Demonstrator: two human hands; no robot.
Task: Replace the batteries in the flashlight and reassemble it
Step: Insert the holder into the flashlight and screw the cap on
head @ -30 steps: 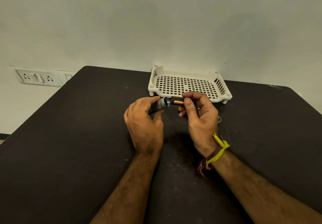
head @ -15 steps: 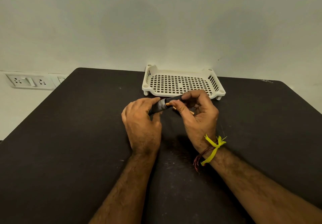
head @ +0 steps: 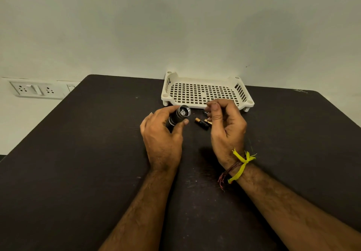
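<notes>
My left hand (head: 162, 139) grips a black flashlight body (head: 178, 116) just above the dark table, its silver-rimmed open end tilted up toward the right. Two black-and-gold batteries (head: 202, 123) lie on the table between my hands, close to my right fingers. My right hand (head: 226, 127) is raised to the right of the flashlight. Its fingers are curled and the thumb presses on the index finger. A small dark part with a metal glint (head: 205, 111) shows at the fingertips; most of it is hidden.
A white perforated plastic tray (head: 242, 92) stands against the wall just behind my hands. The dark table (head: 88, 153) spreads out on both sides. A wall socket panel (head: 37, 89) sits beyond the left edge.
My right hand has pulled away from the flashlight's open end. Two batteries that were at the opening now lie on the table. The flashlight's mouth has tipped up toward me.
</notes>
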